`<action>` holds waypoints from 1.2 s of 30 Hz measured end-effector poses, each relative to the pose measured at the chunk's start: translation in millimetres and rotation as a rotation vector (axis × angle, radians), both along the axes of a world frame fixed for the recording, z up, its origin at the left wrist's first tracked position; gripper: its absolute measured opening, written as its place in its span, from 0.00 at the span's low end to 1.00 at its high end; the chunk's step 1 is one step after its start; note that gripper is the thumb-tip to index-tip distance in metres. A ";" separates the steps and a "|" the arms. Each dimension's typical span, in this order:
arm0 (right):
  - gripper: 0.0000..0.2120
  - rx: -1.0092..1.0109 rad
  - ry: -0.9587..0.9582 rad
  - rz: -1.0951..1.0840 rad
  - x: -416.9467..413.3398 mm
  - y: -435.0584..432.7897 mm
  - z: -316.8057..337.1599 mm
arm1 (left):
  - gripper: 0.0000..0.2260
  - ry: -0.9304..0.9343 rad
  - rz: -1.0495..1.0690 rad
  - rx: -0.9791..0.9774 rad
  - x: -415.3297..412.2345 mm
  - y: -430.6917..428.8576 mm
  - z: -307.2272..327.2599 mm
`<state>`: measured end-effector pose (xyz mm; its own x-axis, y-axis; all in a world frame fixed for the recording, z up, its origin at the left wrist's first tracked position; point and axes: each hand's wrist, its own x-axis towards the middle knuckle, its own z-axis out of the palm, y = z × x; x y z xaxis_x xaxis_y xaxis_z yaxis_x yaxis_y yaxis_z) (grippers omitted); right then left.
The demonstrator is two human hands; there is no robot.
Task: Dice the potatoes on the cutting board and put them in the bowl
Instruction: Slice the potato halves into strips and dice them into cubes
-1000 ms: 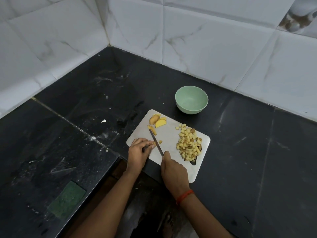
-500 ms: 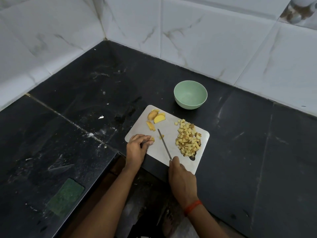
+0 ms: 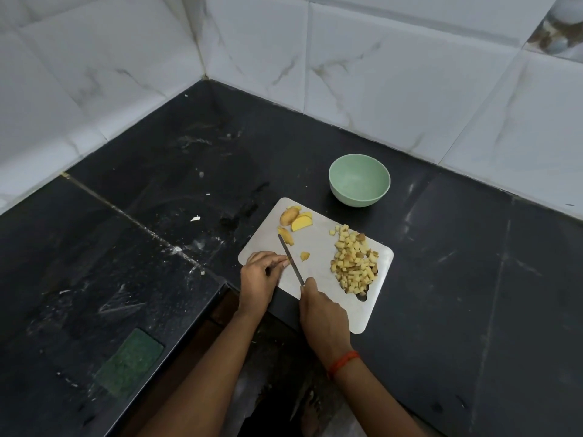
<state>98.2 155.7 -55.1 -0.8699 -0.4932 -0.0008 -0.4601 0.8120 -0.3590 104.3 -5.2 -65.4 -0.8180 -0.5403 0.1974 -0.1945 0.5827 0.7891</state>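
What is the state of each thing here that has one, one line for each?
bowl: upright, empty.
diced potato: piled on the cutting board.
potato wedges: uncut, at the board's far corner.
knife: blade across the board.
right hand: grips the knife.
left hand: fingers curled beside the blade; contents hidden.

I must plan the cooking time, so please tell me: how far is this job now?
Done: a pile of diced potato lies on the right of the cutting board. In hand: the right hand holds the knife, blade over the board beside the curled left hand. Left: potato wedges at the far corner are uncut, and the bowl holds nothing yet.
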 end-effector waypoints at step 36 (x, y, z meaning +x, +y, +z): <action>0.09 -0.784 -0.020 -0.409 -5.0 38.5 4.2 | 0.11 -0.131 -0.041 -0.054 -14.2 0.7 5.5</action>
<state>93.2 194.2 -51.0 -0.9817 -0.0078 0.1901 -0.1751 0.4283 -0.8865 90.1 -4.5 -59.9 -0.8597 -0.4976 0.1155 -0.2692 0.6334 0.7255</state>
